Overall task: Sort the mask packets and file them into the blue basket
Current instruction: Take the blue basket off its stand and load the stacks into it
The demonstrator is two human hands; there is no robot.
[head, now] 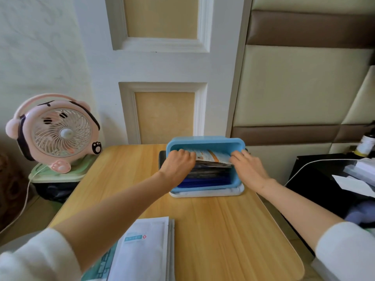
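A blue basket [206,141] stands at the far edge of the wooden table [223,230], on a white tray [207,194]. Inside it stand several mask packets; dark blue ones [205,180] fill the near part. A white and orange packet [213,157] lies tilted at the back. My left hand [178,163] grips the left end of that packet, fingers curled over it inside the basket. My right hand [248,166] holds its right end at the basket's right wall. A stack of white mask packets [144,250] lies at the table's near edge.
A pink desk fan [54,132] sits on a green lidded bin [58,175] to the left, its white cable trailing down. On the right is a black stand [316,179] with papers, a cable and a bottle [366,145]. A wall stands behind the table.
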